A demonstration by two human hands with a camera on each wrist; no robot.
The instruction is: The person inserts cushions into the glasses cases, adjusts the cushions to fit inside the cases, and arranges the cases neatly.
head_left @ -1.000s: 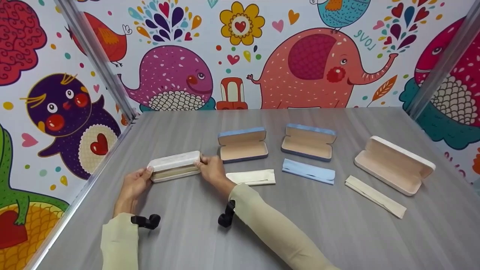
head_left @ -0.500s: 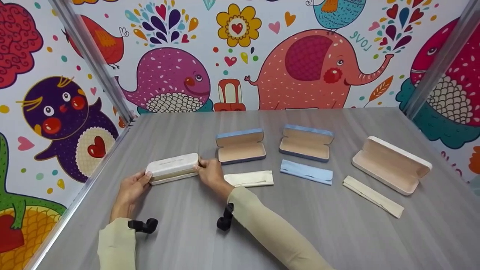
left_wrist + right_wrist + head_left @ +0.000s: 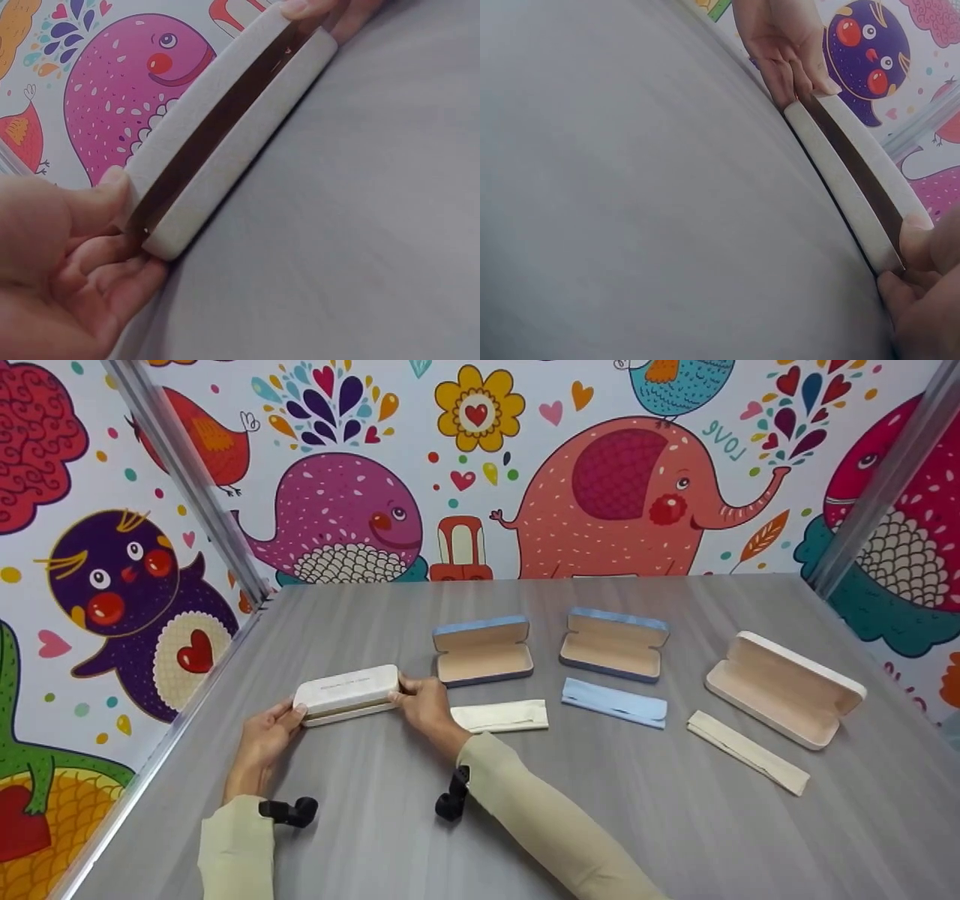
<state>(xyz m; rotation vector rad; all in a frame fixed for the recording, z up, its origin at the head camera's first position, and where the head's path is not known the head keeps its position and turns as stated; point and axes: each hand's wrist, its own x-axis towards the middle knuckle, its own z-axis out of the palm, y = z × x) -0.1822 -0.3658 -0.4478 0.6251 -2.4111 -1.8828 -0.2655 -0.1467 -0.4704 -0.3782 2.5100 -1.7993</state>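
A white glasses case (image 3: 348, 690) rests on the grey table at the left, its lid lowered most of the way with a dark gap along the front. My left hand (image 3: 262, 739) grips its left end. In the left wrist view the thumb (image 3: 105, 202) presses the lid's corner while the fingers curl at the base. At the other end my right hand (image 3: 431, 709) holds the case the same way, thumb (image 3: 915, 241) on the lid and fingers by the lower shell. Just right of that hand lies a folded cream cloth (image 3: 510, 715), partly covered by it.
Two blue glasses cases, one nearer the middle (image 3: 486, 666) and one farther right (image 3: 611, 658), stand with lids raised. A larger white case (image 3: 772, 705) is likewise raised at the right. A folded blue cloth (image 3: 615, 703) and another cream cloth (image 3: 748, 751) lie before them.
The white case's lid has come down between both hands, so its top shows more and the front gap is narrower. The other cases and cloths have stayed put.
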